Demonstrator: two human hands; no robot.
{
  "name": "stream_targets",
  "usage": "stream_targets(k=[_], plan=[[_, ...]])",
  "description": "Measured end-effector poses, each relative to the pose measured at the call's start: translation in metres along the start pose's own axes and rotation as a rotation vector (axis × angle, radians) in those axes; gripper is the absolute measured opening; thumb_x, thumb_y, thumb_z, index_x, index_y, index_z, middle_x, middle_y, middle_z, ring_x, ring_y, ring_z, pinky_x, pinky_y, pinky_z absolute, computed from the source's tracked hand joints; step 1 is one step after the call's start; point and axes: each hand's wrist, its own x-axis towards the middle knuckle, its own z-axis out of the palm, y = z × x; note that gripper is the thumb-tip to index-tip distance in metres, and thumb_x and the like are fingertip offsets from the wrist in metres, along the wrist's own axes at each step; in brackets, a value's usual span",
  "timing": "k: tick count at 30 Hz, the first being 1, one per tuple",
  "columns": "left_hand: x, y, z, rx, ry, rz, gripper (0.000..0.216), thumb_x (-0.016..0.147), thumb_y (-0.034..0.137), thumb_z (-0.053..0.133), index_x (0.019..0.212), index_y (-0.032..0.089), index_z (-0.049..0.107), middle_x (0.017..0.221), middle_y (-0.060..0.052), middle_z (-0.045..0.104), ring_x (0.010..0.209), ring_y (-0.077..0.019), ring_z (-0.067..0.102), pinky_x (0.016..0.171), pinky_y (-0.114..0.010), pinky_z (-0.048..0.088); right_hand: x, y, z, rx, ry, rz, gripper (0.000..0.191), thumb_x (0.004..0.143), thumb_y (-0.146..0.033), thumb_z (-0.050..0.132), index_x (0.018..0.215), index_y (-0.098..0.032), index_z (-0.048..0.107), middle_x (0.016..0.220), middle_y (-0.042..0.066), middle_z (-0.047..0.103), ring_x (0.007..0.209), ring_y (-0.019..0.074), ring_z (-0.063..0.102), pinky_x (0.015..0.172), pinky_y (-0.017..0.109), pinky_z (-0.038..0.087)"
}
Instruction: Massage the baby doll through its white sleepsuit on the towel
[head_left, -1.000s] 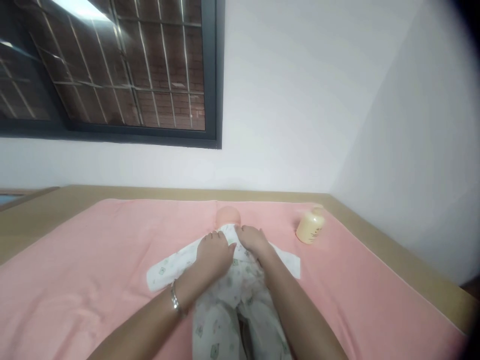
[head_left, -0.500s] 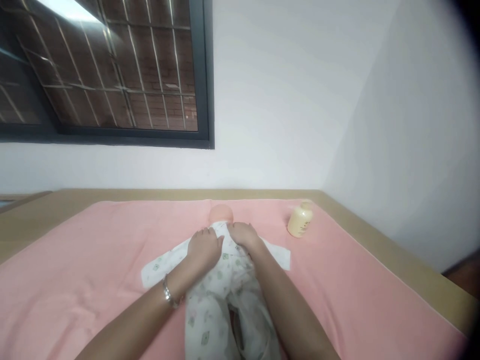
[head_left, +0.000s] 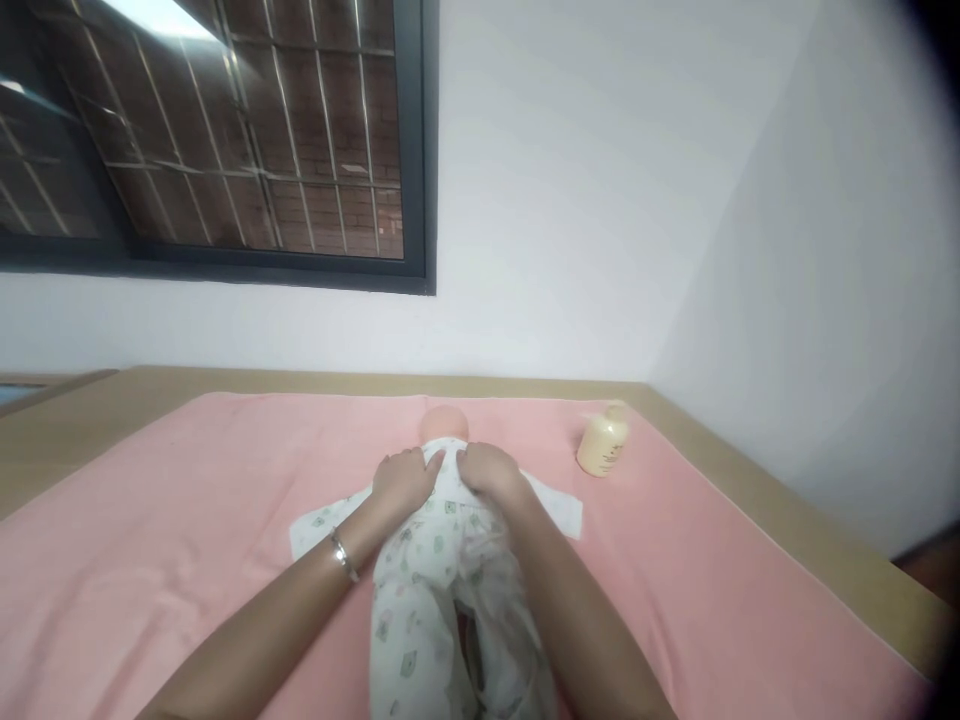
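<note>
A baby doll lies on its back on a pink cloth, its head toward the wall. It wears a white patterned romper with sleeves spread to both sides. My left hand, with a bracelet at the wrist, rests on the romper's chest near the collar, fingers curled on the fabric. My right hand sits beside it on the other side of the collar, fingers also curled on the cloth. Whether the fingers pinch the fabric is hard to make out.
A pale yellow bottle stands on the pink cloth at the far right. The cloth covers a tan table set in a corner of white walls. A dark-framed window is at upper left.
Both hands have crept a little toward the doll's neck and closer together on the romper. The view shifted slightly.
</note>
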Motion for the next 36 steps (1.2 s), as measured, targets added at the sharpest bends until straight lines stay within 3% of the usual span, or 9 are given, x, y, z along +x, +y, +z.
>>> stream_targets(k=[5, 8, 12, 16, 19, 22, 28, 33, 36], plan=[[-0.014, 0.009, 0.007, 0.129, 0.067, 0.061, 0.055, 0.093, 0.048, 0.025, 0.111, 0.009, 0.059, 0.113, -0.02, 0.063, 0.106, -0.0322, 0.058, 0.092, -0.042, 0.037, 0.018, 0.008, 0.007, 0.028, 0.067, 0.096, 0.059, 0.098, -0.035, 0.013, 0.119, -0.011, 0.062, 0.125, 0.017, 0.06, 0.117, 0.0311, 0.054, 0.103, 0.054, 0.027], [-0.023, 0.014, 0.008, 0.157, 0.094, 0.13, 0.052, 0.091, 0.047, 0.033, 0.115, 0.008, 0.057, 0.117, -0.021, 0.06, 0.108, -0.0333, 0.056, 0.093, -0.043, 0.036, 0.014, 0.009, 0.006, 0.019, 0.079, 0.095, 0.058, 0.098, -0.035, 0.013, 0.117, -0.012, 0.062, 0.121, 0.018, 0.062, 0.114, 0.0303, 0.055, 0.103, 0.054, 0.026], [-0.016, 0.007, 0.004, 0.071, 0.046, 0.117, 0.05, 0.091, 0.048, 0.031, 0.112, 0.012, 0.059, 0.115, -0.019, 0.063, 0.105, -0.0321, 0.058, 0.089, -0.042, 0.039, -0.015, -0.009, 0.007, -0.075, 0.137, -0.015, 0.042, 0.094, -0.031, 0.03, 0.1, -0.013, 0.068, 0.109, 0.018, 0.066, 0.106, 0.0303, 0.058, 0.097, 0.046, 0.033], [0.006, -0.009, 0.003, -0.18, -0.089, 0.082, 0.058, 0.09, 0.058, 0.025, 0.114, 0.018, 0.061, 0.115, -0.014, 0.065, 0.106, -0.0284, 0.06, 0.084, -0.034, 0.043, -0.036, -0.027, 0.01, -0.23, 0.232, -0.149, 0.031, 0.088, -0.02, 0.039, 0.102, -0.009, 0.065, 0.101, 0.019, 0.066, 0.097, 0.0283, 0.06, 0.085, 0.037, 0.04], [0.011, -0.013, 0.004, -0.219, -0.127, 0.042, 0.064, 0.089, 0.063, 0.024, 0.115, 0.018, 0.061, 0.114, -0.013, 0.066, 0.105, -0.0281, 0.06, 0.085, -0.034, 0.043, -0.024, -0.022, 0.013, -0.164, 0.231, -0.076, 0.037, 0.092, -0.024, 0.033, 0.104, -0.009, 0.065, 0.104, 0.02, 0.065, 0.098, 0.0285, 0.06, 0.084, 0.036, 0.04], [-0.002, -0.003, 0.005, -0.072, -0.036, 0.028, 0.061, 0.091, 0.056, 0.025, 0.116, 0.012, 0.059, 0.115, -0.018, 0.064, 0.106, -0.0305, 0.059, 0.087, -0.037, 0.041, -0.001, -0.006, 0.017, -0.047, 0.211, 0.034, 0.051, 0.097, -0.032, 0.02, 0.107, -0.01, 0.065, 0.109, 0.018, 0.065, 0.104, 0.0282, 0.059, 0.092, 0.04, 0.036], [-0.031, 0.01, -0.001, 0.09, 0.01, 0.154, 0.051, 0.088, 0.049, 0.04, 0.115, 0.009, 0.057, 0.117, -0.021, 0.06, 0.104, -0.0338, 0.057, 0.087, -0.042, 0.04, 0.008, 0.004, 0.019, -0.035, 0.182, 0.083, 0.053, 0.096, -0.027, 0.016, 0.109, -0.011, 0.065, 0.115, 0.017, 0.065, 0.109, 0.0272, 0.057, 0.107, 0.051, 0.016], [-0.003, -0.01, -0.001, -0.076, -0.075, 0.08, 0.06, 0.092, 0.056, 0.022, 0.113, 0.014, 0.06, 0.113, -0.017, 0.065, 0.103, -0.0314, 0.059, 0.087, -0.04, 0.041, -0.014, -0.003, 0.008, -0.048, 0.156, -0.024, 0.041, 0.093, -0.027, 0.031, 0.101, -0.012, 0.067, 0.109, 0.016, 0.067, 0.105, 0.0261, 0.059, 0.106, 0.041, 0.021], [0.008, -0.016, 0.003, -0.139, -0.11, 0.058, 0.066, 0.092, 0.059, 0.017, 0.113, 0.015, 0.06, 0.114, -0.016, 0.065, 0.105, -0.0294, 0.06, 0.086, -0.036, 0.042, -0.012, 0.0, 0.004, 0.003, 0.139, -0.042, 0.044, 0.095, -0.031, 0.027, 0.103, -0.013, 0.067, 0.11, 0.015, 0.067, 0.105, 0.0249, 0.059, 0.101, 0.036, 0.029]])
